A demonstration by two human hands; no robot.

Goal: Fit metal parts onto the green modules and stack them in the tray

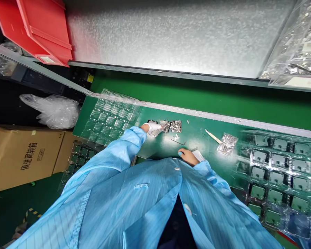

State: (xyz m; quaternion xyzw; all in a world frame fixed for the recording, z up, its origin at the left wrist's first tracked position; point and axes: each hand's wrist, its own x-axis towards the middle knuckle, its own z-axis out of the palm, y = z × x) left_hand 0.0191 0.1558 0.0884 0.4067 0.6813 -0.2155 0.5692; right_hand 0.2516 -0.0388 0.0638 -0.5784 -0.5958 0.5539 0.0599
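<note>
Centrally, the white-gloved left hand [152, 128] meets a crumpled clear plastic bag [157, 132], just beside a small, dark-rimmed square container [181, 127] of silvery metal pieces; whether its fingers pinch the bag cannot be told. Nearer the body, the blue-tipped right hand [188, 156] lies curled, its grip unclear, on the green tabletop [158, 148]. Farther right: a pale-handled knife [214, 137].

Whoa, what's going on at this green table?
Someone in a blue coat is working with little metal parts on the green table. Their left hand, in white, seems to hold a clear bag beside them. Their right hand is by the near edge.
</note>
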